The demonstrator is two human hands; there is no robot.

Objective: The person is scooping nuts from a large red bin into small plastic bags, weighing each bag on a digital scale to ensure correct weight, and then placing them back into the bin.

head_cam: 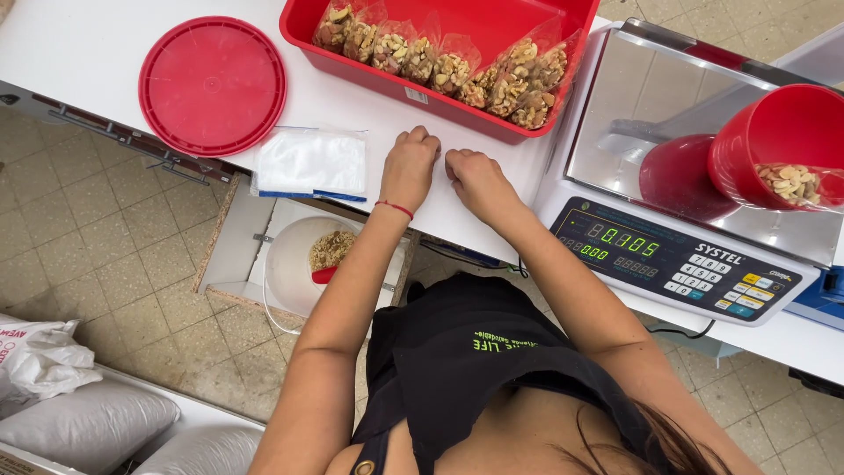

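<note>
I observe both hands resting side by side on the white counter [105, 62], just below the red tray [563, 18]. My left hand [410, 167] lies knuckles up with the fingers curled under; a thin red bracelet [395, 208] circles its wrist. My right hand [475, 179] sits just beside it, likewise curled into a loose fist. Whether either hand pinches anything beneath the fingers I cannot tell; nothing shows between them. The two hands are near each other but not touching.

The red tray holds a row of clear bags of walnuts [457, 62], leaning against its near wall. To the left of the hands lies a stack of empty clear bags [309, 163], and further left a round red lid [212, 84] lies flat on the counter. To the right stands a weighing scale [677, 255] with a lit green display; on its steel pan rests a red cup [778, 141] tipped on its side, with a bag of walnuts showing at its mouth. Below the counter edge a white bucket [290, 264] holds walnuts and a red scoop [324, 274]
</note>
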